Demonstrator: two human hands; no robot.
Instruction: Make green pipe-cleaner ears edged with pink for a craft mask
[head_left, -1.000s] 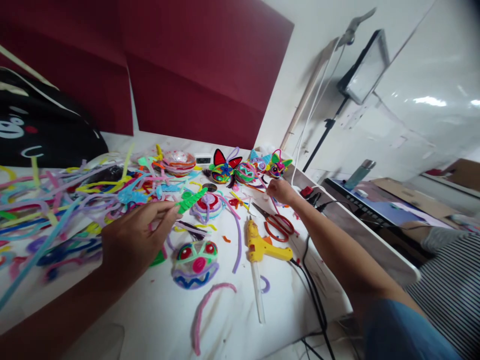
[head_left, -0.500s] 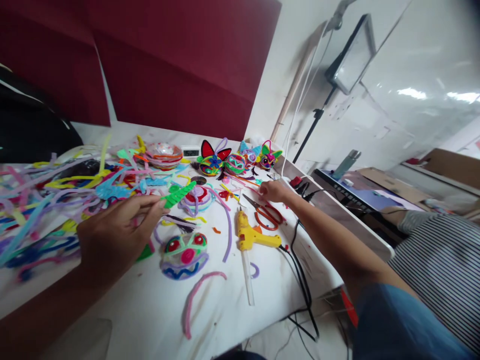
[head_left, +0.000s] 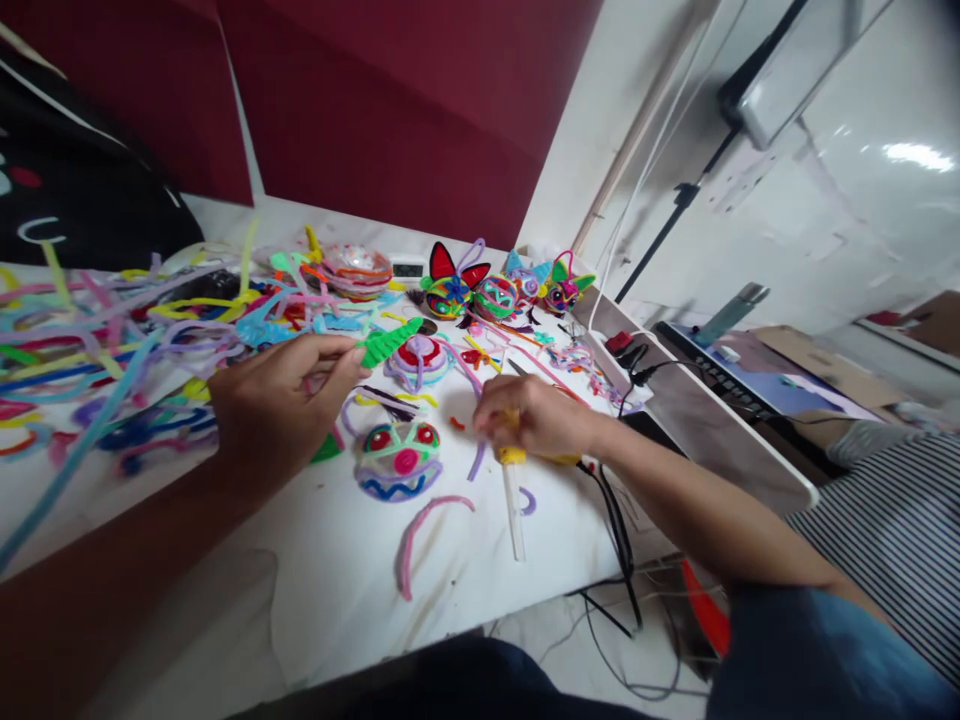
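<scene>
My left hand (head_left: pixel 277 400) pinches a green leaf-shaped piece (head_left: pixel 391 343), ridged and fuzzy, above the table. My right hand (head_left: pixel 529 415), fingers curled together, is over the yellow glue gun (head_left: pixel 511 455) and hides most of it. What those fingers hold, if anything, is hidden. A clear glue stick (head_left: pixel 515 515) sticks out of the gun toward me. Below and between my hands lies a pipe-cleaner clown mask (head_left: pixel 397 462) with red eyes and a pink nose. Behind it sits a round piece with a red and lilac spiral (head_left: pixel 418 362). The scissors (head_left: pixel 517 368) are mostly covered by my right hand.
A heap of coloured pipe cleaners (head_left: pixel 112 350) spreads over the left side. Several decorated masks (head_left: pixel 450 297) stand along the back. A pink strip (head_left: pixel 409 545) lies in front. Black cables (head_left: pixel 619 525) run off the right edge. Striped clothing of another person (head_left: pixel 885 520) shows at right.
My right hand has moved from beside the scissors toward me and left, over the glue gun. My left hand still holds the green piece. The view has shifted.
</scene>
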